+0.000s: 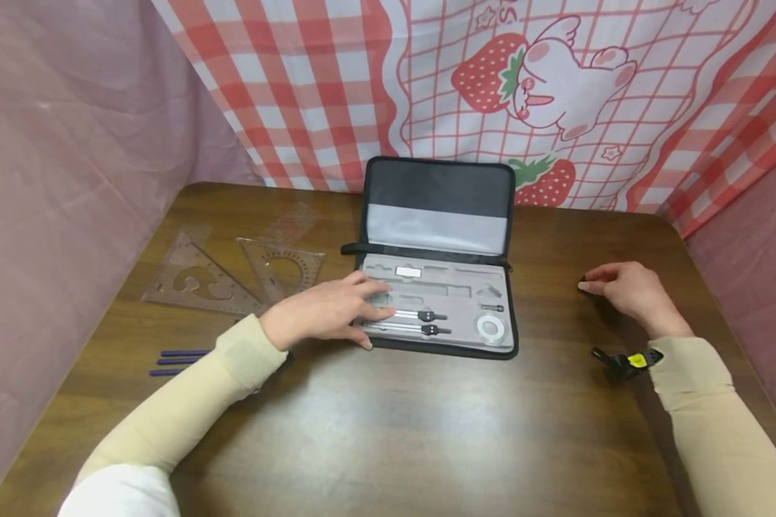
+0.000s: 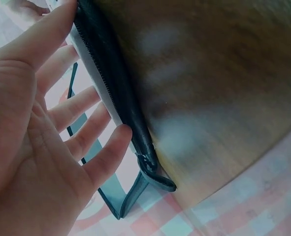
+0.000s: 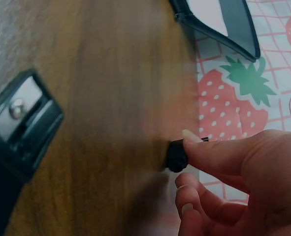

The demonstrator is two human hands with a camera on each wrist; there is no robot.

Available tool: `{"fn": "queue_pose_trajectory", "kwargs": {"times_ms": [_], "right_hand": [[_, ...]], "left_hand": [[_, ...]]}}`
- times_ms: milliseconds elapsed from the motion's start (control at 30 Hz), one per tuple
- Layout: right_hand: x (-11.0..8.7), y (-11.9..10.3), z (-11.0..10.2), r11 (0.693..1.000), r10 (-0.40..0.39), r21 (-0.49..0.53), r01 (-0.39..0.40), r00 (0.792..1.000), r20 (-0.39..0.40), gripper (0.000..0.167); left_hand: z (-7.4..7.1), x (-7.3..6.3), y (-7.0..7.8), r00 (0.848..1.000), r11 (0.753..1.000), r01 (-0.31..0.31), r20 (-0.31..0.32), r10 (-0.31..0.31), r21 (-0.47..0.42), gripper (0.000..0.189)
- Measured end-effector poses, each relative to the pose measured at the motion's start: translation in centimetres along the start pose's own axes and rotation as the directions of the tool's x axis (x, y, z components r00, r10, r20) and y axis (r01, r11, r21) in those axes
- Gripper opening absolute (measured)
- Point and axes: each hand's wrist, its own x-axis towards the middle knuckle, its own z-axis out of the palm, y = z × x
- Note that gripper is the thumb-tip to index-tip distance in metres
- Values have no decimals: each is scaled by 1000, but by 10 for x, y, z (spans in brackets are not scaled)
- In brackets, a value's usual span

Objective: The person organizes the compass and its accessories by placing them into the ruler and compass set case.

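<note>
An unzipped black case (image 1: 453,352) lies open, its lid raised. Inside its grey tray are two silver compasses (image 1: 420,329), a white rectangular piece resembling an eraser (image 1: 408,272), a round white ring (image 1: 490,328) and a small dark cylinder (image 1: 491,307). My left hand (image 1: 330,309) reaches over the tray's left side with fingers spread, partly covering the compasses. In the left wrist view, its fingers lie along the case's zipped edge (image 2: 111,73). To the right of the case, my right hand (image 1: 636,291) pinches a small black piece (image 3: 176,156) near the tabletop; its kind I cannot tell.
Clear plastic set squares (image 1: 187,287) and a faint clear stencil (image 1: 291,222) lie left of the case. Several dark blue sticks (image 1: 184,353) lie beside my left forearm. A black mount with a yellow label (image 1: 636,360) sits at my right wrist. A strawberry-print cloth (image 1: 336,93) hangs behind the table.
</note>
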Motion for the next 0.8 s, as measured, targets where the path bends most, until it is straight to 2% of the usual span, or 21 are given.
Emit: {"fn": "queue_pose_trajectory", "kwargs": {"times_ms": [300,433,533,667,800], "right_hand": [[1,-3,0,999,-30,-18,30,1000,3,41],[0,-8,0,998,-56,-24,56,998,-22,38],[-1,-16,0,997,-70,-9,70,997,-19,36],[-2,-30,6,995,-93,42,92,995,23,31],[-5,-48,15,983,-165,86,161,985,51,24]], "left_hand": [[-1,0,1,1000,1000,20,12,-19,-10,65],[-2,0,2,999,999,36,21,-36,-15,66],[-2,1,2,999,999,46,23,-45,-19,68],[-2,3,2,998,997,61,10,-61,-36,76],[-1,5,1,997,996,75,10,-75,-52,82]]}}
